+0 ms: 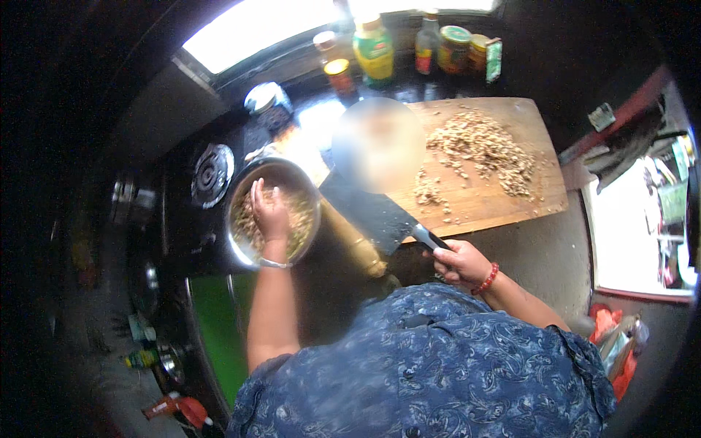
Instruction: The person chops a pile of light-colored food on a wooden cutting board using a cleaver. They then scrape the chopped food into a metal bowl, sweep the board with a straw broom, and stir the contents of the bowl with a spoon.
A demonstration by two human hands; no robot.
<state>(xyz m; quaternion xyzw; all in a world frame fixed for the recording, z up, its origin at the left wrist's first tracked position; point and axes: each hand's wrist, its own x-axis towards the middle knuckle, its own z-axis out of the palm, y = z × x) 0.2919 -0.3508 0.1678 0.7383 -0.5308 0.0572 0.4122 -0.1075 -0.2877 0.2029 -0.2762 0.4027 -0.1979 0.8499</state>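
My left hand [269,213] is inside a round metal bowl [316,219] of chopped food, its fingers extended over or in the contents; they look slightly apart. In my right hand [463,263] is the black handle of a broad cleaver [372,211], whose blade lies between the bowl and a wooden cutting board [493,216]. Finely chopped pale pieces [484,148] are heaped on the board's right part, with a smaller scatter [430,189] nearer me. A blurred round patch hides the board's left part and what is there.
Behind the board stand a yellow-green bottle [374,52], a glass bottle [426,46], a green-lidded jar [454,46] and several other containers. A gas burner [212,175] is left of the bowl. A long tan object [350,238], partly covered by the blade, lies right of the bowl.
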